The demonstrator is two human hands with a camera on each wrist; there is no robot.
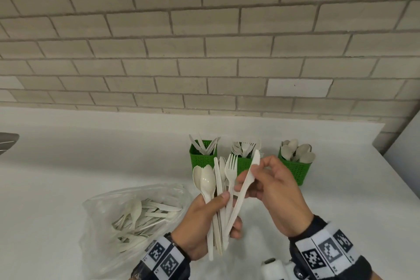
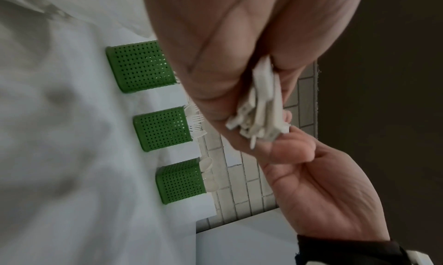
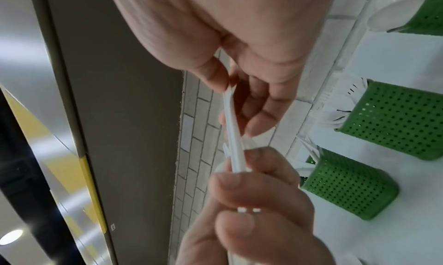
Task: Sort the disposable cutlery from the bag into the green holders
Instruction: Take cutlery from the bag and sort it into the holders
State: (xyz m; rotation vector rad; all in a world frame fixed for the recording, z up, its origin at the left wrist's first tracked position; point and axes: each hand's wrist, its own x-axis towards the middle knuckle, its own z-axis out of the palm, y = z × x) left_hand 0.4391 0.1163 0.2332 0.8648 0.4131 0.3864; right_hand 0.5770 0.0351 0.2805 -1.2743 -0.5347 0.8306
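Item: bundle of off-white disposable plastic cutlery [image 1: 219,193], comprising spoons, forks and knives, handles down, heads fanned upward. Two spoon bowls at the bundle's 10 o'clock; a fork [image 1: 231,167] with tines up at 12 o'clock.

Grip: left hand [image 1: 202,227] clenched round the bundle's handles, thumb lying across the front; handle ends stick out below the palm, as the left wrist view shows [image 2: 261,117].

Item: single off-white plastic knife [image 1: 244,186], slanted, tip toward 1 o'clock. Its upper half is pinched between thumb and fingers of the right hand [image 1: 272,191]; its lower end is still in the left hand's grip with the rest.

Position: both hands are raised above the white bench [image 1: 91,154], just in front of the holders.

Three green perforated plastic holders, in a row at 12 o'clock from the hands, standing on the bench by the wall:
- left holder [image 1: 203,154], knives;
- middle holder [image 1: 244,162], forks, partly hidden behind the bundle;
- right holder [image 1: 295,169], spoons.

Clear plastic bag [image 1: 109,207], at 9 o'clock from the left hand, lying on the bench, with more off-white cutlery loose inside.

Pale grey brick-pattern tiled wall [image 1: 204,41] behind the bench.
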